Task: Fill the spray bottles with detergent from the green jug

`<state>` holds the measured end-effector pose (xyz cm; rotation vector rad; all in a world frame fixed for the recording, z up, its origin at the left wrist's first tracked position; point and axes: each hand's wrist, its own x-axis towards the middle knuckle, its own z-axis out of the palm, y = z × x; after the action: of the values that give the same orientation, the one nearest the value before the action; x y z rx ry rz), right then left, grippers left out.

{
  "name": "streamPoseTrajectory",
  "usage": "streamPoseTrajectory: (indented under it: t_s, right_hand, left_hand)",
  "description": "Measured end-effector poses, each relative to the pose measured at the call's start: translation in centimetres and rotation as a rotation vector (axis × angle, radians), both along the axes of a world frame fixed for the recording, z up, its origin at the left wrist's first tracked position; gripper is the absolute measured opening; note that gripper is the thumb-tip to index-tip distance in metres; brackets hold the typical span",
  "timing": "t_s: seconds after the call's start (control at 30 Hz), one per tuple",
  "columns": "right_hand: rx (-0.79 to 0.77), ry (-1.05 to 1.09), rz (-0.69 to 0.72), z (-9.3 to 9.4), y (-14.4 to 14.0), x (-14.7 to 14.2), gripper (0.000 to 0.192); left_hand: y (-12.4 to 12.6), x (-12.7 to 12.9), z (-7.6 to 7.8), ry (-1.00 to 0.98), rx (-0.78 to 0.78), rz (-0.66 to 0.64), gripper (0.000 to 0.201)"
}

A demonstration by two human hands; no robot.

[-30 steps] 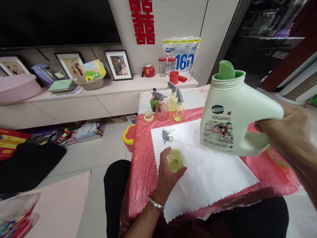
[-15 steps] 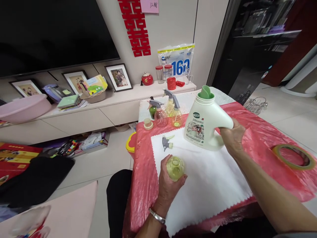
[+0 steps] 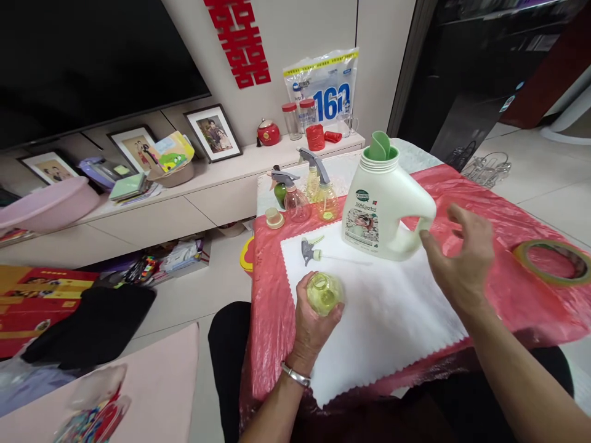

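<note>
Gripping small yellow bottle in our left hand, fingers wrapped round it, neck uncapped. Our right hand spread loose, holding nothing, jug upright just beyond fingertips. Sprayer head lying off bottle, beyond left fingers; refitting seems left.

Setting: a home living room. Evidence recorded: a large dark television hung on the wall above a long low cream cabinet; framed family photographs leaned along the cabinet top, with a red double-happiness paper cutting stuck on the wall beside the screen. Red-lidded glass jars, a small red pot and a pink plastic basin sat on the same shelf. The floor was pale tile. A small table wore a red plastic cover.
</note>
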<state>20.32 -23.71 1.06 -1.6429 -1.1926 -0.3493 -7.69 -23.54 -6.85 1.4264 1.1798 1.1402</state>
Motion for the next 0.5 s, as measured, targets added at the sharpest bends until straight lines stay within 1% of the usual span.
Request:
streamPoseTrajectory:
  t_s: [0.07,0.1,0.17,0.23,0.33,0.43,0.5]
  right_hand:
    - [0.076,-0.046,0.020,0.1,-1.2,-1.3,0.045]
    - [0.075,-0.061,0.066,0.0,-1.6,-2.0,0.037]
    - [0.005,-0.071,0.208,-0.4,-1.6,-3.3,0.025]
    - [-0.119,-0.071,0.362,-1.1,-0.8,-4.5,0.021]
    - [-0.356,-0.077,0.549,-2.2,1.5,-6.1,0.023]
    - [-0.617,-0.112,0.672,-2.6,4.6,-7.9,0.026]
    - [-0.769,-0.157,0.711,-2.6,6.7,-9.3,0.028]
  left_hand:
    - [0.0,0.0,0.0,0.001,-0.011,0.009,0.078]
    - [0.0,0.0,0.1,0.009,-0.012,0.020,0.079]
    - [0.1,0.0,0.3,0.026,-0.003,0.040,0.080]
    - [0.1,0.0,0.5,0.046,0.020,0.042,0.080]
    - [0.1,0.0,0.9,0.073,0.055,0.017,0.079]
    - [0.0,0.1,1.1,0.067,0.045,0.020,0.078]
    - [-0.1,0.2,1.1,0.045,0.042,0.018,0.079]
